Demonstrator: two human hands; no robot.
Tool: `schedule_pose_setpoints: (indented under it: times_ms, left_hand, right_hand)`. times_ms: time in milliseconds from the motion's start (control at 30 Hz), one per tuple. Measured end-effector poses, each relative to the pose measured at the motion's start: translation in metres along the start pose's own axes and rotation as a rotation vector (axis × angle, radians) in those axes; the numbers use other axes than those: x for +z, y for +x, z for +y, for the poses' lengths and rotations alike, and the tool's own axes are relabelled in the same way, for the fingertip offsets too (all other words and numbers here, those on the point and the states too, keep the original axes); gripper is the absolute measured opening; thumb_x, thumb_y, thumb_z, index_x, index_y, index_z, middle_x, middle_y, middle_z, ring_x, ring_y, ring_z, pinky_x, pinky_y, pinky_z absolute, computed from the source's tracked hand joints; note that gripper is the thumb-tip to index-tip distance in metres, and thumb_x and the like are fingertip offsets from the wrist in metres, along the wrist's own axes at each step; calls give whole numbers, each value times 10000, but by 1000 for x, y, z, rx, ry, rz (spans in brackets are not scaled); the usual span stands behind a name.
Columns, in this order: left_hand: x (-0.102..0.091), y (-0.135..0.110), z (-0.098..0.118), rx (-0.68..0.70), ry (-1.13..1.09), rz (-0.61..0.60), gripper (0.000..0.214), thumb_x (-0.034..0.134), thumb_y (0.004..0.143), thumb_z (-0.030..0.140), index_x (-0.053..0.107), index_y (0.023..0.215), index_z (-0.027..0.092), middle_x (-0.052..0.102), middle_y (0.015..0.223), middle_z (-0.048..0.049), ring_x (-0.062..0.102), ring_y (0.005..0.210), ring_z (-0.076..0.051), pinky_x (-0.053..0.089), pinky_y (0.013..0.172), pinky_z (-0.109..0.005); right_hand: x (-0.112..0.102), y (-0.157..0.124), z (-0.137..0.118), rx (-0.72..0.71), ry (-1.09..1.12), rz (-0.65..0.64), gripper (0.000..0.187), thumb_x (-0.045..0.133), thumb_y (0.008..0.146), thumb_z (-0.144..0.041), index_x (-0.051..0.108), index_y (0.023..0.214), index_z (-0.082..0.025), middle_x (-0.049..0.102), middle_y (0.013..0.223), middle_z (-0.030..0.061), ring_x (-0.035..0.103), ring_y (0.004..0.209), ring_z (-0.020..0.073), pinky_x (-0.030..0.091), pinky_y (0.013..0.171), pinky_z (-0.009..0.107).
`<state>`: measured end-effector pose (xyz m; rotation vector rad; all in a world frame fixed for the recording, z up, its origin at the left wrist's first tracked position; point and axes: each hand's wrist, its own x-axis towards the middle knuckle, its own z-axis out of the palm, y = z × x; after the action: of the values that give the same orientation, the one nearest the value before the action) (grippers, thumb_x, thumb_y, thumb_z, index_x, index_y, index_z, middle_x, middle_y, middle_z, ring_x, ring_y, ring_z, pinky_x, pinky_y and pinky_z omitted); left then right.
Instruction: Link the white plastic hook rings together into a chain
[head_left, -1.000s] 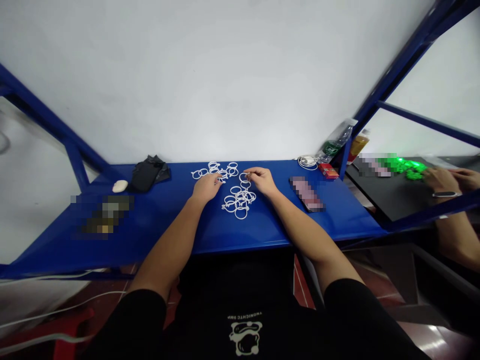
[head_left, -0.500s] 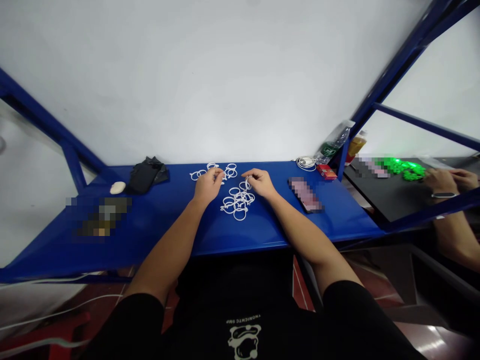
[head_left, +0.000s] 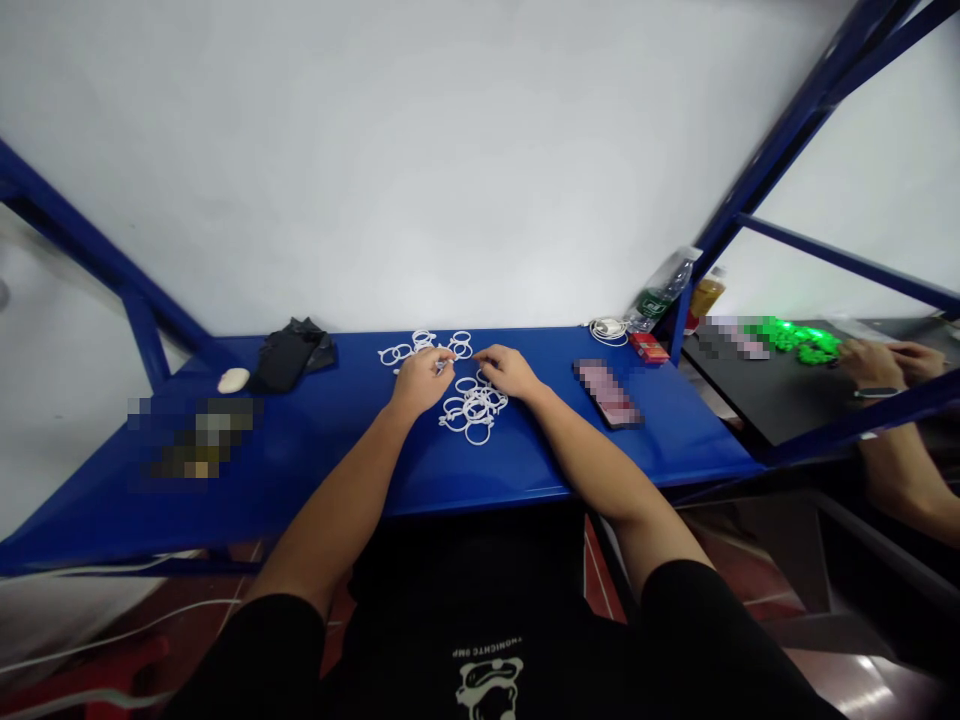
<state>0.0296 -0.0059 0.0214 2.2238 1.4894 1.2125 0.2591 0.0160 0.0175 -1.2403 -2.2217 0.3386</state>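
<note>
Two bare hands are raised over the blue tabletop (head_left: pixel 525 470), fingertips facing each other with a narrow gap between. The left hand (head_left: pixel 424 382) is drawn to a near-closed pinch at the edge of the rear group of white rings (head_left: pixel 424 341); whether a ring is caught in it cannot be told at this size. The right hand (head_left: pixel 513 373) is curled narrow, thumb and forefinger near one another, above the far end of the front group of white rings (head_left: pixel 475 411); whether it grips a ring there likewise cannot be told. Both ring groups lie flat, the front one nearer the person's body and heaped, with loops overlapping. Risks, in this inspector's judgement: the overlapping loops and their small end pieces could snag, so that lifting one drags several; a thin ring pinched only at the tips could slip and fall back into the heap; and a sweep of the left wrist could disturb the rear group, partly hidden behind that hand. With so narrow a gap between the groups, stray rings could mix. The pink flat item (head_left: pixel 609 393), pixelated, lies beside the right forearm, near enough to be nudged by a careless elbow.
</note>
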Motion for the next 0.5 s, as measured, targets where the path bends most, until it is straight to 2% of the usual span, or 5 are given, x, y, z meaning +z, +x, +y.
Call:
schedule_pose_setpoints:
  times_ms: [167,300,400,500]
  left_hand:
    - [4,0,-3,52,9,-38,181,647,900,186,793,1005,214,764,917,-31,664,774,-184,533,782,-306]
    - [6,0,-3,78,15,-38,170,638,855,127,765,925,216,750,923,-29,668,816,-190,525,789,-305]
    - [5,0,-2,74,23,-37,176,625,841,111,751,900,218,741,925,-27,670,837,-194,522,790,-306]
    - [3,1,-1,68,6,-34,181,604,842,104,743,874,215,741,932,-28,672,839,-195,523,800,-315]
  right_hand:
    - [6,30,-2,-79,-110,-93,407,551,951,-94,741,1309,-127,740,1313,137,666,1207,241,478,1095,349]
    - [15,49,-6,-117,-199,-225,410,556,958,-109,746,1312,-189,747,1293,113,670,1197,246,486,1068,343]
    - [19,55,-7,-49,-265,-271,356,581,966,-153,775,1255,-225,760,1232,102,684,1155,259,516,986,330]
    - [16,51,-5,53,-288,-215,313,573,979,-162,796,1188,-230,769,1227,107,701,1102,262,529,937,327]
